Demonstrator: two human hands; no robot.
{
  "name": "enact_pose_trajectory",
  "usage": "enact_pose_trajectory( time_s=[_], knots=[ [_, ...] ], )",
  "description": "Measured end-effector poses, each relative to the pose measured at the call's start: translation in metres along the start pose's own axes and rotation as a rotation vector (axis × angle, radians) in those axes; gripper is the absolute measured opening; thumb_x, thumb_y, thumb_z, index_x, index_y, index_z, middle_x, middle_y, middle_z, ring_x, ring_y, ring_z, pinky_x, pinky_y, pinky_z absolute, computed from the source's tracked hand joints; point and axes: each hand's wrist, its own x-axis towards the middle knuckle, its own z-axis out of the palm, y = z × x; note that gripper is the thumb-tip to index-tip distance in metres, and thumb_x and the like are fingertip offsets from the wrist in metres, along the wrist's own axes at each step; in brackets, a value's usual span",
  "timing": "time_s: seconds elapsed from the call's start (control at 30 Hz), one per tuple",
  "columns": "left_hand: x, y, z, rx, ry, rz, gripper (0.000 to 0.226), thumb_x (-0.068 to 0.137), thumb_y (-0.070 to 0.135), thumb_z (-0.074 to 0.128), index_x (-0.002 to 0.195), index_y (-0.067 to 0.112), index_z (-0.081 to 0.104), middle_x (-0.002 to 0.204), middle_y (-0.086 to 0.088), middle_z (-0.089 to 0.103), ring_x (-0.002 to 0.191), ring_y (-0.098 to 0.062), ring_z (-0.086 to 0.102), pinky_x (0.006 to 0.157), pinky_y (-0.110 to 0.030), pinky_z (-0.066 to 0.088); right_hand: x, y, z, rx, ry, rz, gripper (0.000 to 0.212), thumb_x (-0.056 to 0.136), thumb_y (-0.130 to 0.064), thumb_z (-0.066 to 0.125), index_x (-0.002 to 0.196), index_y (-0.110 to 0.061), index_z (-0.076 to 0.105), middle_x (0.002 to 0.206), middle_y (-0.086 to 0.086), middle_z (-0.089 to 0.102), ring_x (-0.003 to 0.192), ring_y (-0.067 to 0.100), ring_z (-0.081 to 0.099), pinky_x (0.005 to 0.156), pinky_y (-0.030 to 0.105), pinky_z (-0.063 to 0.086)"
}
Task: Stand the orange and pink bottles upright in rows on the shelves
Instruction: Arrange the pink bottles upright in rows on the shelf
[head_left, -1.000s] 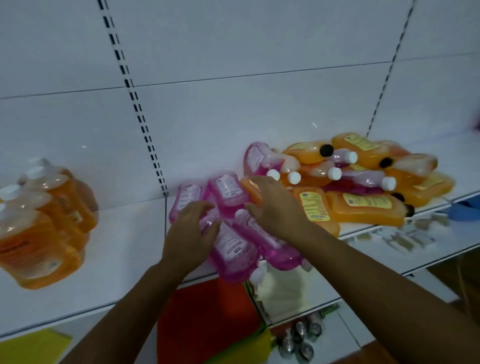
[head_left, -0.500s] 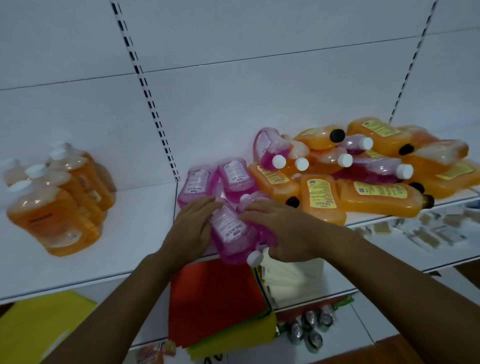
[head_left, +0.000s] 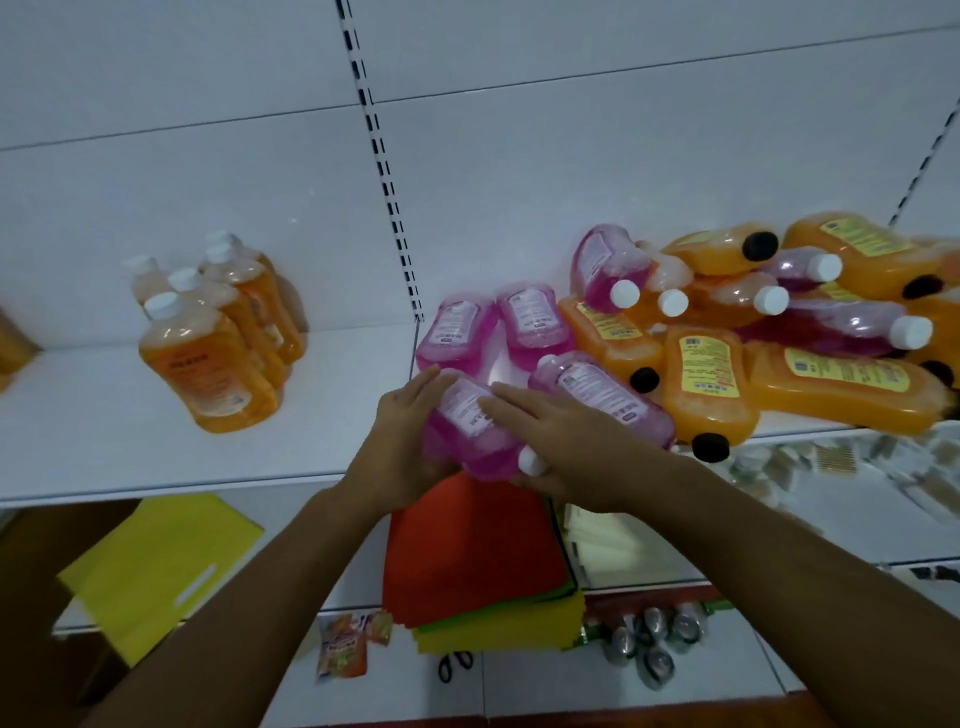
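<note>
A pink bottle (head_left: 470, 434) lies tilted over the front edge of the white shelf (head_left: 156, 447), its white cap toward me. My left hand (head_left: 400, 441) cups its left side and my right hand (head_left: 563, 444) lies over its label and cap end, so both hold it. Three more pink bottles (head_left: 535, 322) lie flat just behind. A mixed pile of orange bottles (head_left: 706, 384) and pink ones lies on its side at the right. Several orange bottles (head_left: 208, 364) stand upright in a row at the left.
A slotted upright (head_left: 387, 171) divides the white back wall. Below the shelf are yellow bags (head_left: 156, 566), a red and green stack (head_left: 467, 551), white pads (head_left: 597, 540), cans (head_left: 654, 639), scissors (head_left: 454, 665) and snack packets (head_left: 348, 644).
My right hand has come down off the pile onto the front pink bottle, beside my left hand. Both hands have drawn that bottle toward the shelf's front edge. The view has shifted left.
</note>
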Motion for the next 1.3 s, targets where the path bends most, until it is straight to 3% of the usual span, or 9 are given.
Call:
enact_pose_trajectory(
  time_s=[0.17, 0.3, 0.43, 0.57, 0.73, 0.97, 1.07, 1.2, 1.3],
  knots=[
    [0.009, 0.006, -0.024, -0.159, 0.023, -0.177, 0.064, 0.069, 0.051, 0.075, 0.123, 0.026, 0.051, 0.119, 0.008, 0.059, 0.103, -0.008, 0.060, 0.083, -0.018, 0.054, 0.015, 0.002, -0.021, 0.461, 0.206, 0.127, 0.074, 0.084, -0.040, 0.070, 0.147, -0.027, 0.032, 0.145, -0.003, 0.045, 0.125, 0.009, 0.045, 0.103, 0.031, 0.042],
    [0.049, 0.019, -0.030, -0.316, 0.098, -0.211, 0.049, 0.071, 0.047, 0.074, 0.115, 0.034, 0.055, 0.107, 0.015, 0.063, 0.099, -0.006, 0.064, 0.084, -0.030, 0.057, 0.025, 0.013, -0.039, 0.807, 0.548, 0.292, 0.065, 0.083, -0.038, 0.071, 0.139, -0.024, 0.042, 0.125, -0.007, 0.056, 0.111, 0.009, 0.056, 0.091, 0.024, 0.052],
    [0.095, 0.043, -0.017, -0.441, 0.112, -0.213, 0.060, 0.078, 0.062, 0.065, 0.119, 0.019, 0.061, 0.109, 0.004, 0.069, 0.099, -0.010, 0.066, 0.087, -0.038, 0.057, 0.016, 0.037, -0.064, 0.786, 0.656, 0.367, 0.077, 0.076, -0.038, 0.078, 0.140, -0.023, 0.039, 0.125, -0.006, 0.058, 0.108, 0.006, 0.060, 0.087, 0.023, 0.053],
    [0.135, 0.097, 0.008, -0.645, 0.024, -0.166, 0.053, 0.084, 0.053, 0.065, 0.125, 0.019, 0.060, 0.109, 0.003, 0.071, 0.096, -0.009, 0.069, 0.082, -0.033, 0.058, -0.015, 0.067, -0.096, 0.799, 0.864, 0.440, 0.066, 0.079, -0.032, 0.078, 0.136, -0.022, 0.046, 0.116, -0.001, 0.062, 0.096, 0.011, 0.062, 0.071, 0.020, 0.053],
    [0.179, 0.178, 0.059, -0.652, -0.134, -0.034, 0.052, 0.079, 0.038, 0.076, 0.125, 0.023, 0.058, 0.107, 0.009, 0.071, 0.096, -0.006, 0.069, 0.083, -0.028, 0.056, -0.094, 0.117, -0.126, 0.762, 1.021, 0.545, 0.061, 0.084, -0.036, 0.072, 0.138, -0.022, 0.049, 0.122, 0.000, 0.063, 0.103, 0.011, 0.063, 0.084, 0.030, 0.057],
    [0.230, 0.324, 0.177, -0.672, -0.239, 0.081, 0.047, 0.079, 0.037, 0.077, 0.121, 0.026, 0.060, 0.106, 0.012, 0.071, 0.095, -0.003, 0.067, 0.083, -0.027, 0.056, -0.262, 0.201, -0.155, 0.783, 1.071, 0.673, 0.048, 0.088, -0.019, 0.069, 0.131, -0.029, 0.050, 0.119, -0.003, 0.061, 0.106, 0.015, 0.062, 0.087, 0.045, 0.056],
    [0.250, 0.384, 0.231, -0.721, -0.326, 0.073, 0.041, 0.080, 0.032, 0.076, 0.117, 0.029, 0.059, 0.103, 0.016, 0.070, 0.094, 0.000, 0.066, 0.080, -0.021, 0.055, -0.336, 0.233, -0.169, 0.774, 1.063, 0.736, 0.050, 0.089, -0.012, 0.067, 0.132, -0.030, 0.047, 0.114, -0.006, 0.059, 0.102, 0.012, 0.061, 0.088, 0.041, 0.056],
    [0.273, 0.447, 0.293, -0.750, -0.432, 0.101, 0.051, 0.081, 0.033, 0.075, 0.127, 0.025, 0.055, 0.111, 0.010, 0.069, 0.098, -0.004, 0.065, 0.079, -0.022, 0.056, -0.415, 0.275, -0.177, 0.740, 1.061, 0.825, 0.053, 0.089, -0.010, 0.067, 0.135, -0.027, 0.047, 0.112, -0.010, 0.057, 0.096, 0.003, 0.060, 0.087, 0.031, 0.055],
    [0.294, 0.491, 0.345, -0.812, -0.479, 0.083, 0.045, 0.080, 0.023, 0.076, 0.119, 0.031, 0.054, 0.107, 0.011, 0.068, 0.094, -0.004, 0.066, 0.073, -0.017, 0.055, -0.467, 0.312, -0.179, 0.720, 1.088, 0.882, 0.054, 0.088, -0.008, 0.067, 0.136, -0.025, 0.047, 0.110, -0.011, 0.057, 0.091, -0.001, 0.061, 0.076, 0.021, 0.055]
  ],
)
